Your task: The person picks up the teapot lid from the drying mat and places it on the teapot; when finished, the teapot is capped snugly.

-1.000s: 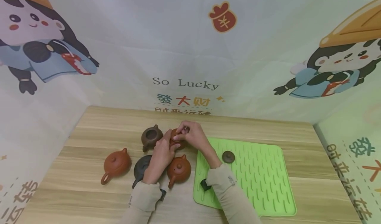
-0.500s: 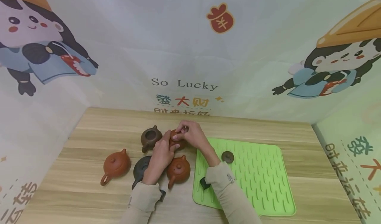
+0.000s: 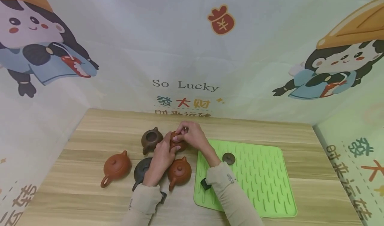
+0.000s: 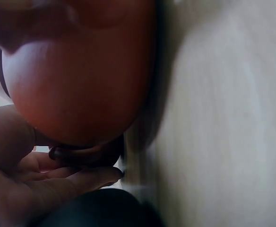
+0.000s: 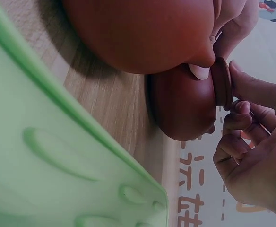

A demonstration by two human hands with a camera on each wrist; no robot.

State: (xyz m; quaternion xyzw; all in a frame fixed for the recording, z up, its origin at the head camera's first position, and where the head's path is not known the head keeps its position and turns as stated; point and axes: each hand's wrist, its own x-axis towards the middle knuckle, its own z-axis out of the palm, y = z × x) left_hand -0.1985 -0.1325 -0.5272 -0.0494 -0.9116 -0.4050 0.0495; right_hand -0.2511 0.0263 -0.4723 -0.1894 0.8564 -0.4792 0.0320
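Observation:
A reddish-brown clay teapot [image 3: 179, 146] stands at the back of the group, partly covered by both hands. My left hand [image 3: 162, 155] holds its body, fingers along the left side and thumb at the front; in the left wrist view the left hand [image 4: 15, 175] is beside a nearer orange teapot [image 4: 86, 90]. From the right, my right hand [image 3: 193, 136] pinches the teapot's lid [image 5: 221, 84], which sits at the mouth in the right wrist view. The fingers hide the lid's knob. Just left stands a dark brown teapot [image 3: 145, 146] with its mouth uncovered.
Below the hands are an orange teapot [image 3: 179, 172] and a dark grey one [image 3: 141, 171], partly behind the left arm. Another orange teapot [image 3: 117, 166] stands farther left. A green ridged mat [image 3: 258, 182] on the right bears a dark brown lid [image 3: 229, 158].
The head view has shifted slightly. Both hands stay on the reddish-brown teapot and its lid, with no other clear movement.

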